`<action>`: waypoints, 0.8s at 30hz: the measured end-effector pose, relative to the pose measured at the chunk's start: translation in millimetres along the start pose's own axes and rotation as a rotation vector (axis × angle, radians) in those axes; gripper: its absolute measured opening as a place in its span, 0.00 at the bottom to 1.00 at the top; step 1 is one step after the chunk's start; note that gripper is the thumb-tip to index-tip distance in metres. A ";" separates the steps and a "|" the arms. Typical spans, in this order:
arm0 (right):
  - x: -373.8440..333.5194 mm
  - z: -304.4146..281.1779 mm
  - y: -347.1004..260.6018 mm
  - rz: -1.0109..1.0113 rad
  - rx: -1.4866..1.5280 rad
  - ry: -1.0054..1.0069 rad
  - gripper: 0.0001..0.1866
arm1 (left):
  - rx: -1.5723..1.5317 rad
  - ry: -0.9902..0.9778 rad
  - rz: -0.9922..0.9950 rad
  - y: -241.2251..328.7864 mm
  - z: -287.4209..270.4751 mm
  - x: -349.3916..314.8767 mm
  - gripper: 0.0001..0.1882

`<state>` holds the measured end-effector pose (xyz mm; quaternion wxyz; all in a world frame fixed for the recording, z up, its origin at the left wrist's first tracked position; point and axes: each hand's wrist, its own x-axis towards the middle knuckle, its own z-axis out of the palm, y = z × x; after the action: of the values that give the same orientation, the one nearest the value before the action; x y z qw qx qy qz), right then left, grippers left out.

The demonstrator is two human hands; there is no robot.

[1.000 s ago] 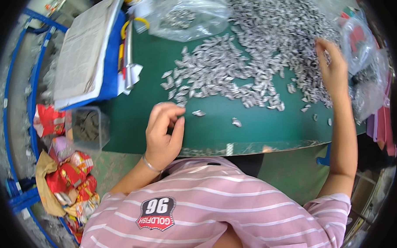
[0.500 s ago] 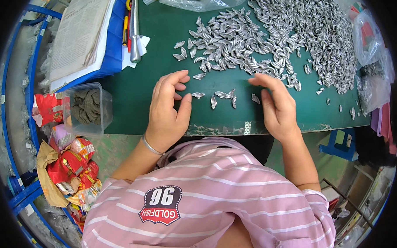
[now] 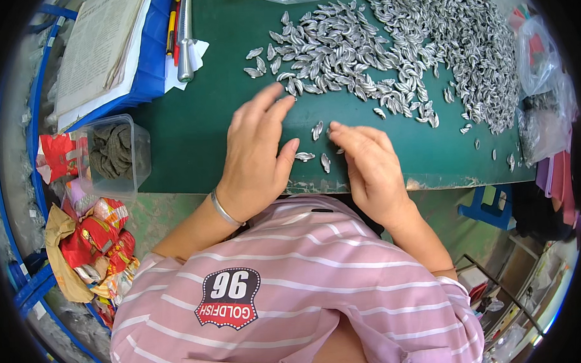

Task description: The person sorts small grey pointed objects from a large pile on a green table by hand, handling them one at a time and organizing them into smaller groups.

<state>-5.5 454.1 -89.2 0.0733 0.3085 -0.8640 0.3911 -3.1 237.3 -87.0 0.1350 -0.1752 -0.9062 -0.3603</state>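
My left hand [image 3: 256, 147] is open above the green table, its fingers spread and reaching to the near left edge of a heap of small silver, twisted leaf-shaped metal pieces [image 3: 334, 52]. Its thumb points toward a loose piece [image 3: 304, 157]. My right hand [image 3: 370, 166] is bent, fingers close together, with its fingertips on a small silver piece partly hidden beneath them. Two further loose pieces lie between the hands, one upright [image 3: 317, 130] and one nearer me [image 3: 326, 163].
A denser heap of silver pieces [image 3: 485, 66] spreads at the far right beside clear plastic bags [image 3: 539, 64]. At left are a blue tray with papers [image 3: 100, 54], a metal rod-like tool [image 3: 185, 57], pens, and a clear tub with dark cloth [image 3: 139, 155]. A blue stool [image 3: 490, 206] stands below right.
My right hand has moved left, in among the loose pieces. My left hand has stretched its fingers toward the heap. The loose pieces between my hands have shifted.
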 end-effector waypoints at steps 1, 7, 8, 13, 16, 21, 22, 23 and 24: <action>-0.6 1.1 -0.5 0.018 0.027 0.033 0.20 | -0.012 -0.046 0.015 -1.5 -0.5 -0.2 0.23; 0.4 -0.7 -3.7 0.098 0.051 0.124 0.20 | -0.181 -0.110 0.026 2.5 -0.3 -2.5 0.21; 0.7 -0.7 -2.6 0.063 0.087 0.071 0.20 | -0.178 -0.129 0.046 2.1 0.4 -2.4 0.21; 13.7 -0.2 -1.9 0.015 0.052 0.136 0.20 | -0.224 -0.162 0.062 -1.8 -1.4 5.1 0.22; 33.5 6.5 0.9 0.019 -0.014 0.127 0.25 | -0.044 -0.060 0.073 -3.8 3.4 18.6 0.26; 42.8 4.7 8.5 0.061 0.022 -0.035 0.28 | -0.229 -0.226 -0.101 -6.8 -2.8 20.9 0.30; 40.2 4.0 10.9 0.062 0.067 0.041 0.28 | -0.220 -0.200 -0.129 -6.6 -6.3 20.1 0.30; 38.0 3.0 13.9 0.080 0.053 0.092 0.27 | -0.185 -0.144 -0.111 -7.9 -7.0 21.9 0.30; 39.5 3.3 14.0 0.082 0.040 0.123 0.27 | -0.153 -0.089 -0.093 -10.1 -6.1 23.5 0.29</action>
<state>-45.0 439.9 -85.8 0.1040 0.2498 -0.8617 0.4292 -27.7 231.3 -80.1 0.0638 -0.1585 -0.8885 -0.4259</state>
